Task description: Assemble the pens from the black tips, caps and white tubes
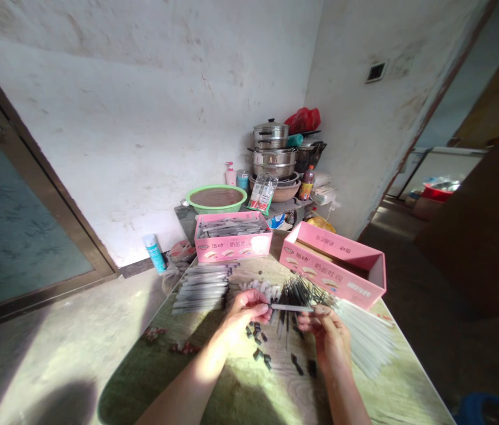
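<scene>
My left hand (247, 310) and my right hand (331, 333) hold a thin translucent tube (292, 307) level between them, one end pinched in each. A dark tip shows at the left fingers. Beneath lie small black pieces (258, 354) and a fan of thin black rods (296, 292). Small whitish pieces (267, 289) are heaped behind my left hand. To the left, grey tubes (202, 289) lie in a stack. Clear tubes (368, 336) are spread beside my right hand.
At the table's (152, 378) back edge stand a pink box (234, 248) full of grey tubes and another pink box (333, 265). Behind are a green basin (216, 206), stacked steel pots (273, 156) and a bottle (306, 183). A blue spray can (155, 254) stands left.
</scene>
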A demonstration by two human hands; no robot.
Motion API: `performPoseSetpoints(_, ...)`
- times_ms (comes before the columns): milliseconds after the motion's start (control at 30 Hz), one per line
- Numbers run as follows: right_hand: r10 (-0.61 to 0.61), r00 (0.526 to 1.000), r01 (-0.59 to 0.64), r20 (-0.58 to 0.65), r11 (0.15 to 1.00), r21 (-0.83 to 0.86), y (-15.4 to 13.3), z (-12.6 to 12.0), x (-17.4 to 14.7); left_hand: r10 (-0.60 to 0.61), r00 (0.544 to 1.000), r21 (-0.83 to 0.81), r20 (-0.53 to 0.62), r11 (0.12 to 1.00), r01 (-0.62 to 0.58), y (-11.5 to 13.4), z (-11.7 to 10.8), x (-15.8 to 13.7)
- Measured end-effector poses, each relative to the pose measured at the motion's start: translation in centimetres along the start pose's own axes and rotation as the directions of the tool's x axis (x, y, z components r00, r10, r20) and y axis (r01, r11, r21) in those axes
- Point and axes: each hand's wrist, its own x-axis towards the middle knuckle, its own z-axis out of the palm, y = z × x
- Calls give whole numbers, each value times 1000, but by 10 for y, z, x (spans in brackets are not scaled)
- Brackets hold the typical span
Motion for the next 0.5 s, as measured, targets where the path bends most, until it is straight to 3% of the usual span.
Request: performPoseSetpoints(500, 2, 1000, -2, 10, 1000, -15, 2, -1, 0, -10, 999, 22, 34, 1000, 10, 1, 0, 0)
